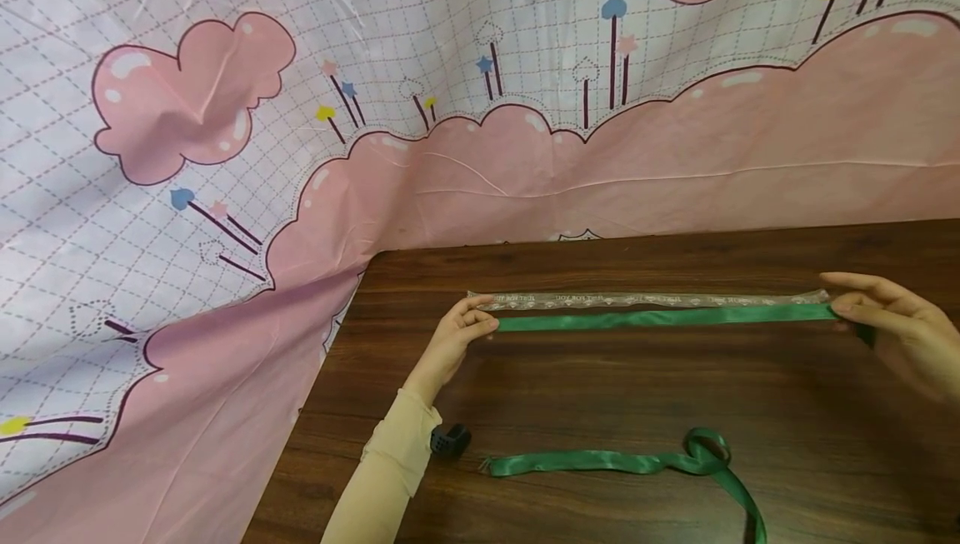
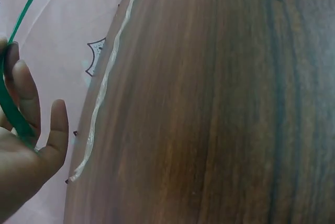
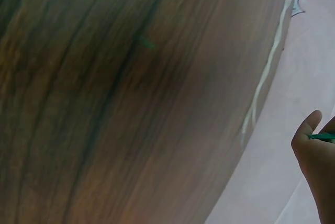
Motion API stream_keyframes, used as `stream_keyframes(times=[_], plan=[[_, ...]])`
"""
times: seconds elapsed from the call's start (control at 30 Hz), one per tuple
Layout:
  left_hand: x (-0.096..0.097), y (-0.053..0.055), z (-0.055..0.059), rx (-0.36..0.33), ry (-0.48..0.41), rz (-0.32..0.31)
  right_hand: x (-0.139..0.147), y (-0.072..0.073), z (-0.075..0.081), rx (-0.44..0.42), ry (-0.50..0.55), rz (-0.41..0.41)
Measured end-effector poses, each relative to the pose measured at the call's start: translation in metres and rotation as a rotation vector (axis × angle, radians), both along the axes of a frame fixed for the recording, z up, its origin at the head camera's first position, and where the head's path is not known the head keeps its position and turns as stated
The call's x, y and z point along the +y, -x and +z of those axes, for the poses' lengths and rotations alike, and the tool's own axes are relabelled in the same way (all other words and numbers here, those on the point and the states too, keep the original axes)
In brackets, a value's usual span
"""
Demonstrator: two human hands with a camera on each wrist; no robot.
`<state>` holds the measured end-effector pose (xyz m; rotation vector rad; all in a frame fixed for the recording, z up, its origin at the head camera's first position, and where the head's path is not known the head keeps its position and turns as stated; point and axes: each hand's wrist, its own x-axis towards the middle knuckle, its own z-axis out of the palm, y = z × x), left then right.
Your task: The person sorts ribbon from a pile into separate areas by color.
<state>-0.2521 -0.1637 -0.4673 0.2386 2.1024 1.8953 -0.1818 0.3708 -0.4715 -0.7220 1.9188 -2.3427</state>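
A green satin ribbon (image 1: 660, 317) is stretched nearly straight above the table between both hands. At its left end the left hand (image 1: 457, 329) pinches it between thumb and fingers; in the left wrist view the left hand (image 2: 26, 145) has a strip of it across the palm. Toward the other end, the right hand (image 1: 896, 323) holds the ribbon, also seen by the right hand (image 3: 316, 156) in the right wrist view. Just behind it lies a translucent ribbon with white print (image 1: 600, 301). Closer to the front, another green ribbon (image 1: 577, 462) rests on the table, looped toward its right.
The dark wooden table (image 1: 600, 386) ends at a pink and white patterned cloth (image 1: 525, 177) hanging at the back and left. A black strap-like piece (image 1: 450, 441) shows beside the left sleeve (image 1: 390, 452).
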Motion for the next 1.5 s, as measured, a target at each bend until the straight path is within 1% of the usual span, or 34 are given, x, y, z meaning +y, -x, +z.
stream_keyframes(times=[0.1, 0.13, 0.27, 0.33, 0.37, 0.43, 0.47, 0.57, 0.63, 0.67, 0.73, 0.83, 0.9, 0.97, 1.1, 1.2, 1.37, 1.43, 1.5], plan=[[-0.001, 0.003, -0.002, -0.001, 0.013, 0.009, 0.003, 0.001, -0.003, -0.018, -0.034, -0.071], [-0.001, 0.003, 0.000, -0.015, 0.010, 0.012, 0.004, 0.001, -0.004, -0.027, -0.050, -0.097], [-0.004, 0.009, -0.006, -0.044, 0.014, 0.049, 0.009, 0.003, -0.008, -0.061, -0.129, -0.177], [-0.006, 0.012, -0.008, -0.061, 0.022, 0.073, 0.012, 0.005, -0.011, -0.068, -0.189, -0.217], [-0.008, 0.014, -0.012, -0.055, 0.036, 0.086, 0.014, 0.006, -0.013, -0.076, -0.214, -0.233], [-0.010, 0.015, -0.014, -0.061, 0.051, 0.102, 0.015, 0.007, -0.015, -0.091, -0.282, -0.272], [-0.010, 0.015, -0.015, -0.061, 0.055, 0.108, 0.016, 0.008, -0.017, -0.094, -0.307, -0.277], [-0.012, 0.017, -0.018, -0.062, 0.068, 0.123, 0.016, 0.008, -0.019, -0.104, -0.430, -0.324], [-0.013, 0.017, -0.021, -0.070, 0.077, 0.131, 0.015, 0.008, -0.019, -0.125, -0.511, -0.345], [-0.014, 0.018, -0.022, -0.074, 0.085, 0.134, 0.015, 0.009, -0.020, -0.129, -0.532, -0.339], [-0.014, 0.018, -0.025, -0.076, 0.104, 0.134, 0.013, 0.009, -0.020, -0.161, -0.607, -0.365], [-0.015, 0.020, -0.027, -0.079, 0.135, 0.130, 0.011, 0.010, -0.020, -0.190, -0.656, -0.363], [-0.014, 0.021, -0.027, -0.076, 0.155, 0.123, 0.009, 0.010, -0.020, -0.196, -0.674, -0.366], [-0.012, 0.022, -0.027, -0.073, 0.175, 0.116, 0.007, 0.011, -0.020, -0.192, -0.669, -0.360], [-0.008, 0.024, -0.027, -0.037, 0.220, 0.101, 0.004, 0.012, -0.020, -0.165, -0.667, -0.351], [-0.005, 0.024, -0.029, -0.003, 0.277, 0.100, 0.001, 0.013, -0.020, -0.152, -0.735, -0.363], [0.000, 0.024, -0.030, 0.045, 0.423, 0.105, -0.002, 0.013, -0.022, -0.142, -0.882, -0.397], [0.002, 0.024, -0.030, 0.054, 0.456, 0.106, -0.003, 0.014, -0.023, -0.152, -0.923, -0.402], [0.002, 0.024, -0.030, 0.054, 0.465, 0.107, -0.004, 0.015, -0.023, -0.159, -0.963, -0.404]])
